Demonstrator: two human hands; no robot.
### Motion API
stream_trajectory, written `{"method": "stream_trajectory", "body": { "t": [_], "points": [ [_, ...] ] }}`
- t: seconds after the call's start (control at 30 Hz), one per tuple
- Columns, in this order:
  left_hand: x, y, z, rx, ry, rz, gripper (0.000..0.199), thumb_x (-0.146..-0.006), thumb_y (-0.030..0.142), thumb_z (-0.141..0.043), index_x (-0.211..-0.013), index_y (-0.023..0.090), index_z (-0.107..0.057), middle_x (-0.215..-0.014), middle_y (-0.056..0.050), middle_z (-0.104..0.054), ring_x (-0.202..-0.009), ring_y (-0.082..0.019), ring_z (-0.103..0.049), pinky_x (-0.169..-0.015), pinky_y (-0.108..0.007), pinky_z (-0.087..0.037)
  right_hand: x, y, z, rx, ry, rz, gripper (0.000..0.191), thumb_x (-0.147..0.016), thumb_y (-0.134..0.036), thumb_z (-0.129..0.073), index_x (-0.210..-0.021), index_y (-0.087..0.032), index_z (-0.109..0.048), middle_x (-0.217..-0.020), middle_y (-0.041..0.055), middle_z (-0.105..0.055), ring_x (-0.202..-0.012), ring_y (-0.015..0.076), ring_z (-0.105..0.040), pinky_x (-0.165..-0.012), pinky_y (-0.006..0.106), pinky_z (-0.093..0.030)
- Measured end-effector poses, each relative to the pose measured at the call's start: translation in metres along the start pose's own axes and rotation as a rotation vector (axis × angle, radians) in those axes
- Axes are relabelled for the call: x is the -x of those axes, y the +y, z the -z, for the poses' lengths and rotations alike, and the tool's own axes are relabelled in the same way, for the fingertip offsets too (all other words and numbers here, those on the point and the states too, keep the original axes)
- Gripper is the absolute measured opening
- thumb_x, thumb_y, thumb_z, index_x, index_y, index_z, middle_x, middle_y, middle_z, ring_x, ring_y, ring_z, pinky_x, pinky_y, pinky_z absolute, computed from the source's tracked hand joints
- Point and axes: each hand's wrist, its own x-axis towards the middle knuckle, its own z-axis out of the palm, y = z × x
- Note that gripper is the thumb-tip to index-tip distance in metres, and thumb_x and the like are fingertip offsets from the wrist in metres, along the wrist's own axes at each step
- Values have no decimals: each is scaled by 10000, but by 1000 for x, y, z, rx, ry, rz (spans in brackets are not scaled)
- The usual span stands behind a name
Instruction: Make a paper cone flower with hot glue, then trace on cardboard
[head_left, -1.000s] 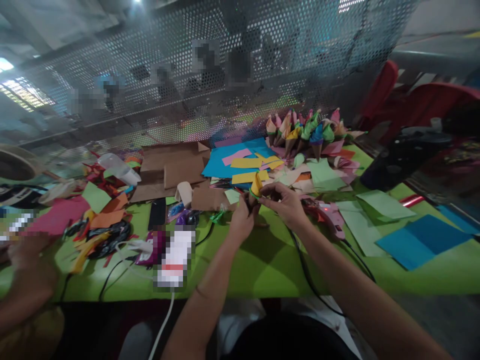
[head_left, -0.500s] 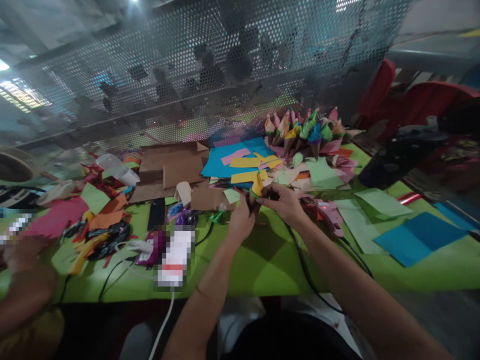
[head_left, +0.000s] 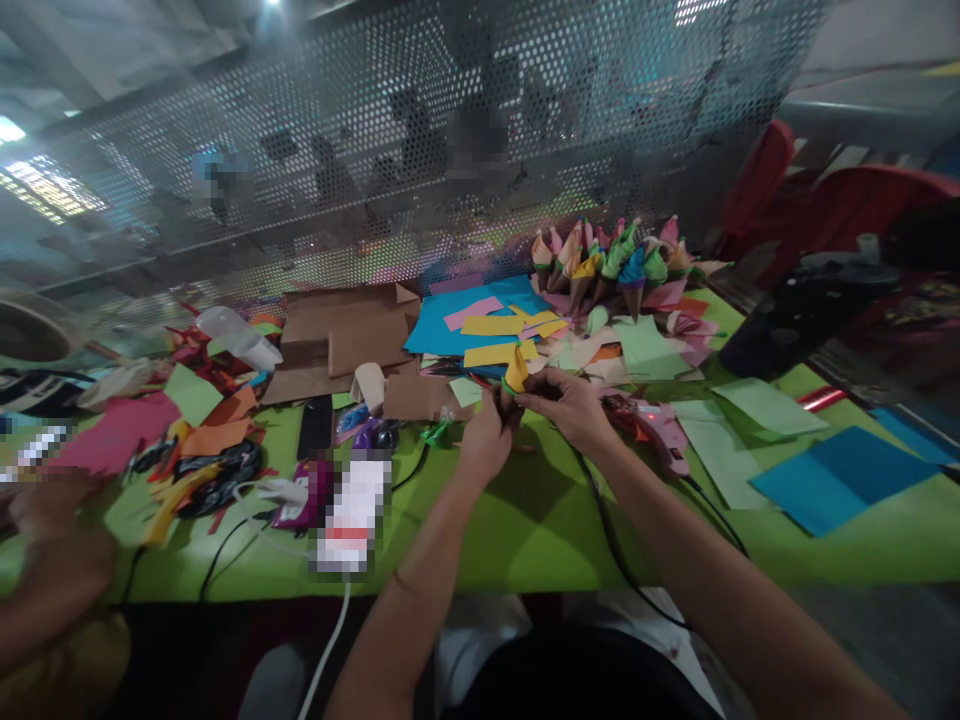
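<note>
A small paper ice cream cone [head_left: 515,372] with a yellow twisted top, a green band and a brown cone is held upright over the green table. My left hand [head_left: 487,435] is closed around its brown lower part, which the fingers mostly hide. With thumb and fingers pinched, my right hand [head_left: 564,402] grips the cone's right side near the green band. Just right of my right hand lies a pink glue gun [head_left: 661,432] with a small red light. Behind the cone are yellow paper strips [head_left: 495,353] on a blue sheet [head_left: 435,322].
Several finished paper cones [head_left: 634,270] stand at the back right, near a dark tumbler [head_left: 802,310]. Brown paper [head_left: 307,340], a phone [head_left: 315,428], a power strip [head_left: 352,515] and cables lie to the left. Another person's arm [head_left: 60,540] rests at the far left.
Both hands keep the same hold on the paper cone. The whole view has shifted very slightly; nothing else has visibly moved.
</note>
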Motion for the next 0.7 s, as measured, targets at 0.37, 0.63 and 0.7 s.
{"method": "stream_trajectory", "body": {
  "t": [0.37, 0.63, 0.7],
  "points": [
    [-4, -2, -3, 270, -27, -15, 282, -920, 258, -543, -1169, 190, -431, -1053, -87, -652, -1013, -200, -629, -935, -346, -484, 0, -1, 2, 139, 37, 111, 341, -752, -551, -721, -717, -217, -658, -726, 23, -636, -701, 185, -569, -655, 315, -440],
    [-8, -14, -10, 514, -77, -38, 239, -914, 301, -552, -1113, 202, -465, -1158, -78, -577, -1098, -156, -555, -999, -296, -459, -1, -2, 1, -14, -17, 15, 360, -682, -553, -769, -769, -214, -686, -738, 28, -678, -711, 191, -599, -664, 320, -469],
    [-8, -14, -11, 490, -63, -28, 253, -907, 294, -561, -1122, 200, -466, -1151, -75, -592, -1103, -157, -561, -993, -293, -467, -1, -2, 1, 23, -18, 28, 357, -689, -553, -764, -746, -215, -665, -717, 21, -659, -685, 182, -581, -641, 314, -454]
  ]
}}
